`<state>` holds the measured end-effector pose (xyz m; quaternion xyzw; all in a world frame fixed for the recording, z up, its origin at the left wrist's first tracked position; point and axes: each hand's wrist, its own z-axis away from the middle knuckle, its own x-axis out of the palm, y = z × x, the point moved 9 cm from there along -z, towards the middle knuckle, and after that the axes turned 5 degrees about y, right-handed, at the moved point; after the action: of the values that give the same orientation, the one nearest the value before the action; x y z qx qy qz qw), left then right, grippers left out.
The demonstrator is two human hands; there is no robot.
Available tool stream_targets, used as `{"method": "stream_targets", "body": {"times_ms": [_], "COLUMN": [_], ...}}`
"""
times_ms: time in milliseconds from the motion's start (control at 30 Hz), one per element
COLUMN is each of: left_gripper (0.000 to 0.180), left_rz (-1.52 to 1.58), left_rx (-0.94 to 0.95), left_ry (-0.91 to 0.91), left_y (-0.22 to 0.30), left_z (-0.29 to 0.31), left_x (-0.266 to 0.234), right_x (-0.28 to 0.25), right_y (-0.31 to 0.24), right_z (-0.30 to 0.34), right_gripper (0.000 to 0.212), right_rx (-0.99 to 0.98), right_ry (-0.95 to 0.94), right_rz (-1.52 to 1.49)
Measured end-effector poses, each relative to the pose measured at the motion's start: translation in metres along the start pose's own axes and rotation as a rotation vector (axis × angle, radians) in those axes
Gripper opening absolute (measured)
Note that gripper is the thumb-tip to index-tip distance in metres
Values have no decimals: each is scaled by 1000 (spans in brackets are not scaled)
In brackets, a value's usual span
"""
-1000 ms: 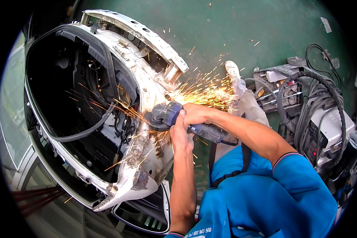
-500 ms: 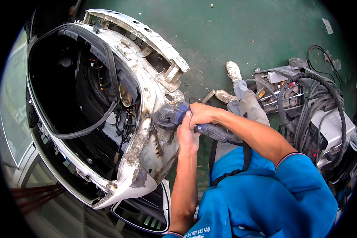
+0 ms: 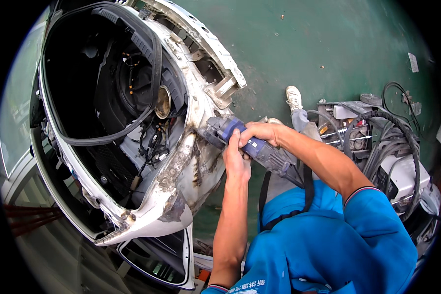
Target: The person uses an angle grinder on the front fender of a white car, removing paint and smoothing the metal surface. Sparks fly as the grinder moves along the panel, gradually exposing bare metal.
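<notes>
Both of my hands are wrapped round a blue and dark grey angle grinder (image 3: 268,156). My left hand (image 3: 236,159) grips it from the near side, with the thumb laid up along the body close to the head. My right hand (image 3: 263,134) closes over it from the far side. The grinder's head meets the white car body (image 3: 154,226) at the corner of its trunk opening; the view does not show clearly whether the disc touches. Bare metal, scorched spots and rough seams (image 3: 174,166) run along this corner.
A black rubber seal (image 3: 158,63) loops across the open trunk, where loose wiring (image 3: 154,147) hangs. At right, a grey tool cart (image 3: 355,109) stands beside a white boxy machine (image 3: 402,174) with coiled cables (image 3: 377,149). My shoe (image 3: 293,98) rests on the green floor.
The grinder has tilted, its body now lying more in line with its head, and my hands have turned with it. The car appears shifted upward in view.
</notes>
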<state>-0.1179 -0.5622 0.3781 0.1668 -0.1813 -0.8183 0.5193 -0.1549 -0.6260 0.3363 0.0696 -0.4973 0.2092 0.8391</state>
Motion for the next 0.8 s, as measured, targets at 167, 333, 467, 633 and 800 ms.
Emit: {"method": "stream_targets", "body": {"times_ms": [167, 333, 467, 633, 800], "left_gripper": [29, 34, 47, 53, 46], "left_rz": [32, 131, 169, 225, 246], "left_rx": [39, 55, 82, 135, 141], "left_ry": [10, 23, -88, -202, -197], "left_y": [13, 3, -2, 6, 4], "left_z": [-3, -5, -10, -2, -3], "left_x": [-3, -9, -9, -1, -6], "right_x": [3, 1, 7, 15, 18], "right_y": [-6, -2, -11, -29, -33], "right_z": [-7, -7, 1, 11, 19], "right_gripper": [27, 31, 39, 50, 47], "right_rx": [-14, 16, -36, -191, -209], "right_ry": [58, 77, 139, 260, 305], "right_rz": [30, 113, 264, 437, 499]}}
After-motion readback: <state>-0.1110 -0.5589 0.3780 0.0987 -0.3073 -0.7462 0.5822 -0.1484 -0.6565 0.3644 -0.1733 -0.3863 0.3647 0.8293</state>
